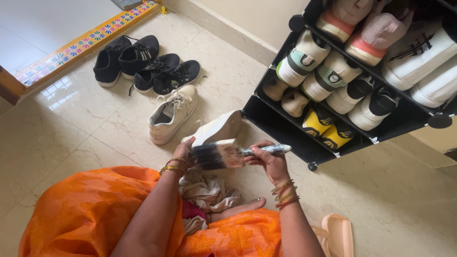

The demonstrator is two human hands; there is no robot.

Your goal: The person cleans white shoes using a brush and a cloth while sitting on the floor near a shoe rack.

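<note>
Seated on a pale tile floor (71,123), orange garment (90,209) over the lap. Left hand (184,151) grips a cream shoe (216,129) from below, fingers closed on its near end; shoe is raised off the floor, tipped sole-up, long axis running from the hand up and right toward the rack, far end pointing at the rack's lower corner. Right hand (267,159) is closed around the handle of a brush (238,154); brush lies near level, long axis left to right, dark bristles pointing left and just under the shoe, patterned handle pointing right past the fingers. Whether the bristles touch the shoe, cannot tell. Bangles on both wrists. A crumpled cloth (207,190) lies on the floor below the hands, by a bare foot (243,207). The matching cream shoe (172,114) sits upright on the floor just left of the held one, toe toward the person. Four black shoes (143,64) are grouped beyond it. A black rack (285,131) at right holds rows of shoes, white, pink, yellow. A peach slipper (339,234) lies at lower right.
</note>
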